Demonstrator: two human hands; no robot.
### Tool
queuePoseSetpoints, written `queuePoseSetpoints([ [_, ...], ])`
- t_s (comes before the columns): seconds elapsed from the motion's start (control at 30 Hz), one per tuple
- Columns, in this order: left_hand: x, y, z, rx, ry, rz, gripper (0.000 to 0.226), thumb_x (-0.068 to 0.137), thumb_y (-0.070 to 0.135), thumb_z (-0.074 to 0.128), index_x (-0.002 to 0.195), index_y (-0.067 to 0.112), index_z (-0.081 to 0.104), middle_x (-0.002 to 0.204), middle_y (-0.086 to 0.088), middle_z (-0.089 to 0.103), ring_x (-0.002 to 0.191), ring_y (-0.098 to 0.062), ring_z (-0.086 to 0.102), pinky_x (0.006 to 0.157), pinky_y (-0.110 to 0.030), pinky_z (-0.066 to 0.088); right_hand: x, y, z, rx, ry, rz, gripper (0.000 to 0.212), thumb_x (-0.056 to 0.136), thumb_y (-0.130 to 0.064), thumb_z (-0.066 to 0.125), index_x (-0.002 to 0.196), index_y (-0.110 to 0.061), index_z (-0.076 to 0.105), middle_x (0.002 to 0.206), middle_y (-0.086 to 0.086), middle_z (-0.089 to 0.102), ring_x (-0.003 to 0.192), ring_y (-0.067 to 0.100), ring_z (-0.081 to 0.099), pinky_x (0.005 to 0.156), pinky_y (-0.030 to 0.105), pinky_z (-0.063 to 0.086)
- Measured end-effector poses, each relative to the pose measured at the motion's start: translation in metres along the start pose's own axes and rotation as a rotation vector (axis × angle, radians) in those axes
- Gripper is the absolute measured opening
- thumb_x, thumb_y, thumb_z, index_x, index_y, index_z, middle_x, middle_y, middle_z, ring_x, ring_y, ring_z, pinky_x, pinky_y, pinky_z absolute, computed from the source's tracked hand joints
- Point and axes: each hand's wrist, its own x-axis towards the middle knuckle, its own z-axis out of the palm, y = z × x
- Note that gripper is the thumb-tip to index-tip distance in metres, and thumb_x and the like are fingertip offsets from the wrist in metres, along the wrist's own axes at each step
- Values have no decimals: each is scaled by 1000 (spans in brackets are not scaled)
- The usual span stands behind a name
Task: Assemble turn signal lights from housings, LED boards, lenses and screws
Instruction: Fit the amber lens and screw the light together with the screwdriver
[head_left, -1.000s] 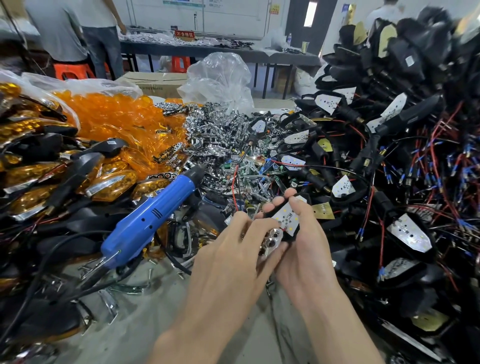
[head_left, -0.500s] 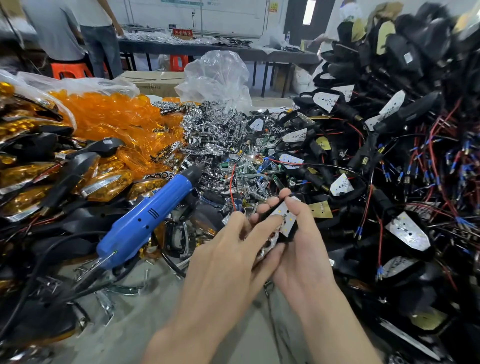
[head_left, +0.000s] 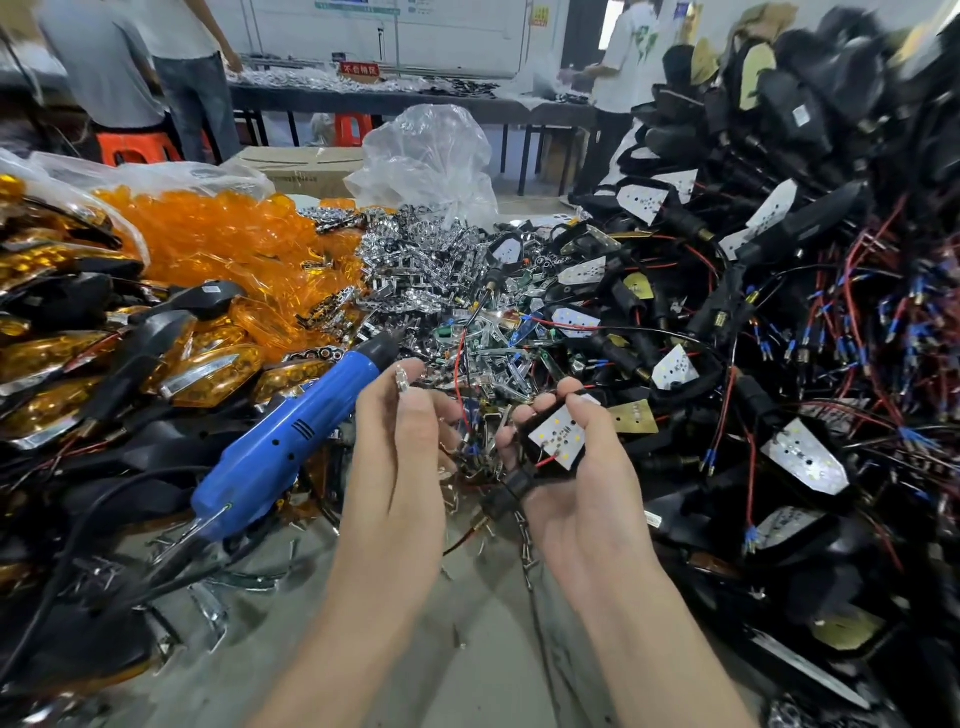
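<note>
Right hand (head_left: 587, 499) curls round housing (head_left: 525, 446), near centre, board (head_left: 558, 434) facing up. Left hand (head_left: 400, 452) pinches a chrome part (head_left: 401, 378). Housing is likely light, stiff plastic with fragile wires; grip the shell edges.

Left hand (head_left: 400, 452), right hand (head_left: 592, 483) just apart, fingers curled

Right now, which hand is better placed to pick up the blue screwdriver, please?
Left, probably. The left hand is right beside the screwdriver, though it pinches a small shiny part; the right hand grips the housing with its LED board.
</note>
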Motion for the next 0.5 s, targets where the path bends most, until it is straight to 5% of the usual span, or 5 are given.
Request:
queuePoseSetpoints([
  [0.1, 5, -1, -1, -36, -19, -27, 29, 98, 58, 37, 119, 45, 52, 115, 16, 69, 98, -3, 62, 88, -28, 46, 1, 1, 0, -48, 4, -43, 25, 103, -11, 47, 88, -15, 67, 69, 4, 62, 59, 20, 64, 52, 33, 55],
  [0.2, 9, -1, -1, -183, -63, -95, 42, 87, 61, 49, 122, 38, 54, 120, 14, 68, 105, -8, 64, 95, -38, 49, 0, 2, -2, -111, -10, -125, 34, 103, -8, 48, 82, -18, 72, 72, 5, 62, 62, 21, 64, 54, 34, 55],
  [0.33, 8, 4, -2, -280, -150, -122, 41, 79, 53, 64, 118, 41, 61, 113, -3, 70, 113, -18, 66, 88, -22, 53, -3, 2, -1, -154, -17, -178, 28, 103, -8, 48, 88, -17, 70, 74, 3, 63, 64, 19, 65, 54, 32, 55],
  [0.5, 6, 9, -1, -209, -161, -84, 34, 85, 47, 68, 116, 37, 61, 106, -13, 67, 95, -18, 72, 78, -15, 51, -6, -1, 0, -128, -1, -149, 20, 103, -9, 49, 94, -14, 66, 72, 2, 63, 60, 17, 63, 47, 29, 49],
])
